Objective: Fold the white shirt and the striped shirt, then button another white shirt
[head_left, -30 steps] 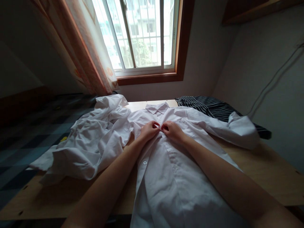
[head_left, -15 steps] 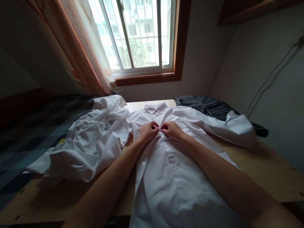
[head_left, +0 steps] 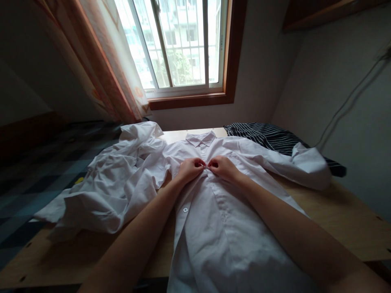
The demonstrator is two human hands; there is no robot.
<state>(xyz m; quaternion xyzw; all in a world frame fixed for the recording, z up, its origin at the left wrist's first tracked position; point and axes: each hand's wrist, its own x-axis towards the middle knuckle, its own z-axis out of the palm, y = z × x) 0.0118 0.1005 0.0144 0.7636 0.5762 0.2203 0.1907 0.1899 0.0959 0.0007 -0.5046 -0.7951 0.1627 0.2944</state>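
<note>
A white shirt [head_left: 232, 219] lies front up with its collar [head_left: 200, 138] pointing away from me. My left hand [head_left: 192, 169] pinches the shirt's front edge at chest height. Right beside it, my right hand [head_left: 222, 167] pinches the fabric too, the fingertips of both hands nearly touching. Whatever small part sits between the fingertips is too small to make out. One button [head_left: 185, 210] shows lower down on the left front panel, and another [head_left: 203, 151] is just under the collar. Below my hands the front panels lie partly apart.
A crumpled white garment [head_left: 106, 191] is on the left, partly over a dark checked cloth [head_left: 18, 191]. Black striped fabric [head_left: 269, 136] lies behind the right sleeve. All rest around a wooden board [head_left: 351, 219]. Beyond are a window [head_left: 183, 49] and a curtain [head_left: 100, 61].
Both hands keep their pinch at the same spot on the shirt. My left hand's fingers have shifted very slightly to the right; the garments lie as before.
</note>
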